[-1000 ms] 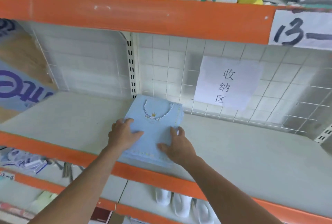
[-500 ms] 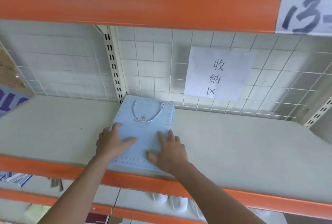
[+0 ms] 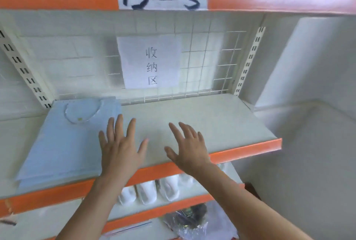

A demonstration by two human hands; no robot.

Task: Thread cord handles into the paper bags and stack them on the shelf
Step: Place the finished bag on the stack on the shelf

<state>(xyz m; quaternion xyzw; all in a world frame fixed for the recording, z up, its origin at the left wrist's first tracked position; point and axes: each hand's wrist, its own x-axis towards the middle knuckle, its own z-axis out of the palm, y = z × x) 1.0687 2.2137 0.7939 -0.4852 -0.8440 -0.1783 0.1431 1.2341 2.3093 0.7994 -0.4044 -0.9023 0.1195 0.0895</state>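
Hands [image 3: 123, 149] lifted off bag [image 3: 63, 143], grey shelf [image 3: 202, 124]

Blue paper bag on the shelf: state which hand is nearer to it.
Left. The left hand hovers at the blue paper bag's right edge; the right hand is farther right.

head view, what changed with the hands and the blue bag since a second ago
Both hands came off the blue paper bag: the left hand and right hand now hover open, fingers spread, to its right over the bare shelf. The camera swung right. The bag stays flat on the shelf, its cord handle on top.
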